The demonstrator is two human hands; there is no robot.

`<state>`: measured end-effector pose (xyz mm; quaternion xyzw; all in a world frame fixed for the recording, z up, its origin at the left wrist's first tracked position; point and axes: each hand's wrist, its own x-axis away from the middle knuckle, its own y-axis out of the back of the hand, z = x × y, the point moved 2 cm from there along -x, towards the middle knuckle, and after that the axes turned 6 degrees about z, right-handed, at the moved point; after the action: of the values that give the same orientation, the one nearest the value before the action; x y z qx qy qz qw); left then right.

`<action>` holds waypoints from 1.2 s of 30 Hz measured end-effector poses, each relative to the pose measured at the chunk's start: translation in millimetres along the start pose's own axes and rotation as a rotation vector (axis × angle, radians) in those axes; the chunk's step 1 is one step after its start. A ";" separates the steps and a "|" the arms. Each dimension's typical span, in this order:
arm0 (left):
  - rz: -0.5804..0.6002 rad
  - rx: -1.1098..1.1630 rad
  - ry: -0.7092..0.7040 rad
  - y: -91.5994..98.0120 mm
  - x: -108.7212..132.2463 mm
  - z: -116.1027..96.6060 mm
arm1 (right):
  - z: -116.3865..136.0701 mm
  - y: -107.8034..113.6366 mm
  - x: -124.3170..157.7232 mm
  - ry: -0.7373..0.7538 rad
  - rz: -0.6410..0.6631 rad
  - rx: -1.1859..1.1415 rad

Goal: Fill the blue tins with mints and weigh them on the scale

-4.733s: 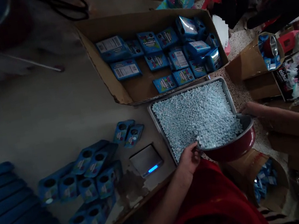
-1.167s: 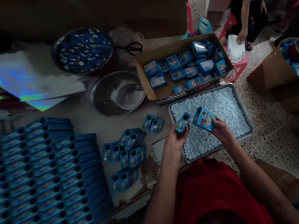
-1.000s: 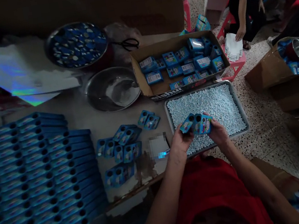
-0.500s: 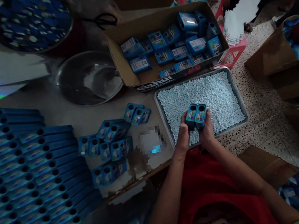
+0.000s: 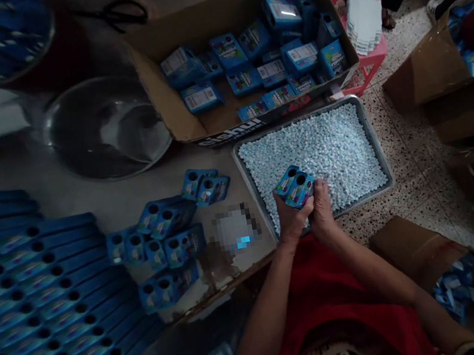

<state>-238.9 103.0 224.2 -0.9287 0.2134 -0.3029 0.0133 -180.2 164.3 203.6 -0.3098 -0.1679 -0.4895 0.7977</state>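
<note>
Two small blue boxes, each with a dark round hole in its top, are held side by side and tilted. My left hand wraps round them from the near left, its thumb along the lower edge. My right hand is closed against their right side; some of its fingers are hidden. Beneath them lies a metal tray filled with small white and pale-blue pellets. To the left, several similar blue boxes stand in a loose cluster on the table.
Behind the tray stands a cardboard carton of blue boxes. A metal bowl is left of it, near black scissors. Many flat blue cartons are stacked at left. Open cardboard boxes and a pink stool stand on the floor.
The two boxes have tilted and shifted slightly left in my hands. My right hand has slid lower along their side, closer to my left. The view has shifted a little.
</note>
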 end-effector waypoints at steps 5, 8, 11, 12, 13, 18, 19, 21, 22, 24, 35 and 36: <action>-0.085 -0.045 -0.066 -4.0 11.8 -5.2 | -5.2 -15.4 9.6 0.005 -0.098 -0.060; -0.084 -0.062 -0.068 -3.2 7.1 -14.8 | 3.4 -14.1 7.4 0.028 -0.053 0.034; -0.080 -0.164 -0.098 18.5 -12.5 -27.1 | 34.6 16.2 -9.6 0.260 -0.045 0.436; -0.074 -0.221 -0.123 28.9 -20.9 -30.5 | 47.2 31.5 -19.0 0.371 -0.091 0.582; -0.061 -0.281 -0.145 39.2 -29.3 -32.9 | 58.8 47.5 -30.2 0.471 -0.154 0.708; 0.017 -0.642 -0.164 70.4 -60.4 -33.4 | 75.6 95.7 -92.3 0.627 -0.342 1.006; 0.025 -0.751 -0.172 71.8 -64.2 -33.1 | 72.7 95.8 -100.4 0.645 -0.352 1.023; 0.070 -0.958 -0.202 71.4 -70.5 -32.2 | 65.7 89.5 -110.1 0.668 -0.348 1.053; 0.103 -1.035 -0.214 70.5 -73.0 -31.5 | 62.5 84.5 -112.5 0.668 -0.335 1.069; 0.156 -1.134 -0.215 68.4 -77.4 -29.5 | 57.0 73.4 -115.0 0.647 -0.293 1.090; 0.298 -1.229 -0.311 50.8 -82.8 -39.7 | 37.6 -3.9 -94.5 0.105 0.118 0.090; 0.308 -1.190 -0.337 51.5 -83.1 -40.0 | 41.6 -12.5 -86.4 0.124 0.173 0.050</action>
<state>-342.0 94.0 202.6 -0.7709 0.4712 0.0229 -0.4280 -229.9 246.1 189.7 -0.2725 -0.1030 -0.4327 0.8532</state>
